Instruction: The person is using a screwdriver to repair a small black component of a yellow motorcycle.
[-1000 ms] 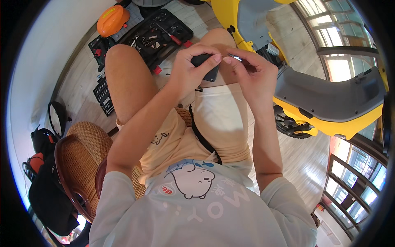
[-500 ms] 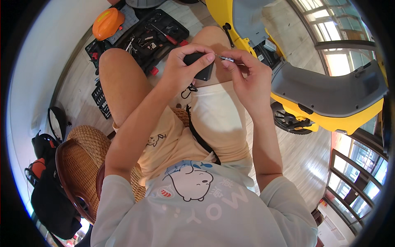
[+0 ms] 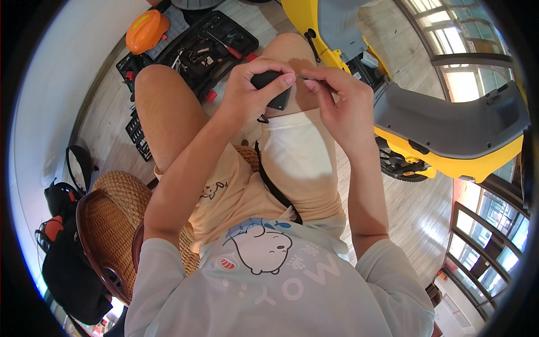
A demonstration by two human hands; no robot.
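My left hand [image 3: 259, 84] is closed around a small black rectangular box [image 3: 279, 101], thumb along its near face. From the underside of the box hangs a dark loop [image 3: 263, 119], partly hidden by the hand. To the right, my right hand [image 3: 342, 104] pinches a slim metal tool [image 3: 303, 77] between thumb and fingers. The tool's thin end points left, toward my left thumb and the box's edge. Most of it is covered by my fingers, so its exact kind is unclear. Both hands are held above my right thigh.
An open black tool case [image 3: 205, 56] lies on the floor ahead, with a red-handled screwdriver [image 3: 232, 51] inside. Beside it is an orange hard hat [image 3: 147, 31]. A yellow and grey scooter [image 3: 443, 121] stands at the right. A wicker chair [image 3: 112, 224] is at the left.
My right hand has moved slightly right and its fingers have shifted, covering more of the metal tool. My left hand and the black box stay nearly in place; less of the hanging loop shows.
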